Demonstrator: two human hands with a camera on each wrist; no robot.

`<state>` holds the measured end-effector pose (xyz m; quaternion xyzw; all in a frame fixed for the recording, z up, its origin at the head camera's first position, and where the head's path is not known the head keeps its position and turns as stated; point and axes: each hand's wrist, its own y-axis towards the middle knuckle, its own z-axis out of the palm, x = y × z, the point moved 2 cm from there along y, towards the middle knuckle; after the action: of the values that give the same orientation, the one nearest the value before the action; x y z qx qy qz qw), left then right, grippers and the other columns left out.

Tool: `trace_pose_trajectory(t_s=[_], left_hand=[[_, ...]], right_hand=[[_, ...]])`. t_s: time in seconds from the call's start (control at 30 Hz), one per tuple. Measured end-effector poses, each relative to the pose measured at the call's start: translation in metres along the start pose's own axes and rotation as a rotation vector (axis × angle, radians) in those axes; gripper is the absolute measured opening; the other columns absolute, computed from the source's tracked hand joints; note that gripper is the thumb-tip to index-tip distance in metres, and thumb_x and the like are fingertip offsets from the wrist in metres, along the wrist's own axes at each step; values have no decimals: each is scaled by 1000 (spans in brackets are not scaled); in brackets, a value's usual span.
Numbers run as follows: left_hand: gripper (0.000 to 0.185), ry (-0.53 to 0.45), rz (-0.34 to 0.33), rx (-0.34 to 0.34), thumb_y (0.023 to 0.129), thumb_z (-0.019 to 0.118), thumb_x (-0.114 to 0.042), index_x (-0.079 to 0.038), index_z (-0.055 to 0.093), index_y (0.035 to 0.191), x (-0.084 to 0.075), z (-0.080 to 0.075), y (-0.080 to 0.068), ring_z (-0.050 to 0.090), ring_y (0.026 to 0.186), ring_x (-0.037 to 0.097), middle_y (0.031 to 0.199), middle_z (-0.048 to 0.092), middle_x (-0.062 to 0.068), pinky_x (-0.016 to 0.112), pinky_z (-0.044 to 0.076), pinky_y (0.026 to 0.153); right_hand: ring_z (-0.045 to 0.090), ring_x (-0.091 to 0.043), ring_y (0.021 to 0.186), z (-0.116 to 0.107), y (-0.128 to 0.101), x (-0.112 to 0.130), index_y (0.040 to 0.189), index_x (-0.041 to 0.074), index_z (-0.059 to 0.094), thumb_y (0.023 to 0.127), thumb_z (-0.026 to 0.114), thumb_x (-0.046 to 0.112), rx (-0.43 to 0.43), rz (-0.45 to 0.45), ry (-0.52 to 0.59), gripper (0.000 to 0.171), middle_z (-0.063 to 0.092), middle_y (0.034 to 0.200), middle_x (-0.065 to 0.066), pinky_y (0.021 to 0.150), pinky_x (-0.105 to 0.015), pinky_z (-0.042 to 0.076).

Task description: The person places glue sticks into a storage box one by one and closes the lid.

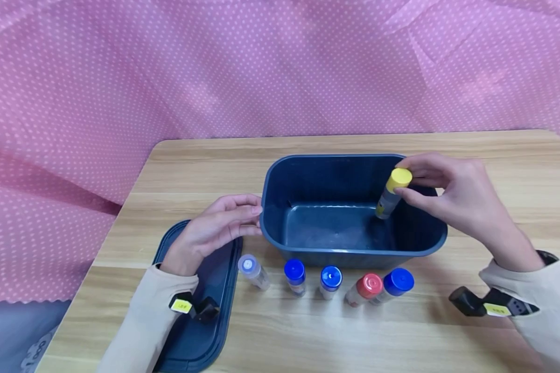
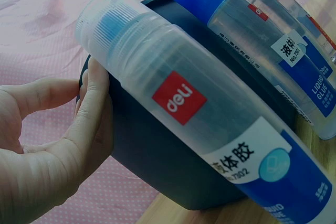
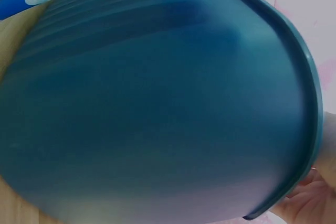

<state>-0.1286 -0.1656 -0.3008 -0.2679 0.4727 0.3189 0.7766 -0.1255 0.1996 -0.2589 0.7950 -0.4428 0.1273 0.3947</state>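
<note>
Pinching yellow-capped bottle (image 1: 391, 194), right hand (image 1: 452, 194)

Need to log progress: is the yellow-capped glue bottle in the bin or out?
In, though not released: the right hand holds the glue bottle tilted inside the bin.

Six glue bottles: one yellow-capped (image 1: 392, 194), three blue-capped (image 1: 295, 276) (image 1: 330, 281) (image 1: 394, 285), one red-capped (image 1: 365, 289), one clear-capped (image 1: 253, 270). One dark blue tub (image 1: 354, 254). One tub lid (image 1: 193, 336). One wooden table (image 1: 354, 331). Two hands (image 1: 217, 228) (image 1: 452, 194).
</note>
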Motion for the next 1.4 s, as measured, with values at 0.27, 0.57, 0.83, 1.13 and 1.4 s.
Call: trace_pose_trajectory(t_s=[0.27,0.57,0.83,1.13,1.4], left_hand=[[17,-10,-2,2,98,50,-2,-4,63,109,1,0,0,68,87,15,97,69,6,28,58,83],[16,-1,-2,-2,98,50,-2,-4,63,108,0,0,-1,69,86,15,96,69,6,28,58,82],[16,-2,2,5,98,50,-2,-5,63,108,0,0,-1,68,86,15,95,69,5,28,58,82],[16,-8,-5,-1,98,51,-2,-5,63,108,0,0,-1,68,86,14,95,69,6,28,58,82],[17,-2,-3,3,98,50,-2,-6,63,108,0,0,-1,68,87,14,96,69,5,28,58,82]], right_hand=[[56,19,86,11,5,1,100,1,68,70,81,-4,60,-20,-38,34,72,92,-10,74,-1,47],[71,-26,81,17,8,3,97,-2,67,70,80,-5,102,-75,-94,31,72,89,-10,76,2,43],[72,-28,81,18,9,3,97,-3,66,70,80,-5,114,-101,-123,31,71,89,-12,78,5,39],[72,-30,81,19,8,1,100,-2,66,70,80,-4,127,-120,-163,33,72,90,-13,76,-17,54],[71,-33,81,20,8,-1,101,-3,66,69,81,-4,127,-112,-164,35,72,91,-16,71,-40,56]])
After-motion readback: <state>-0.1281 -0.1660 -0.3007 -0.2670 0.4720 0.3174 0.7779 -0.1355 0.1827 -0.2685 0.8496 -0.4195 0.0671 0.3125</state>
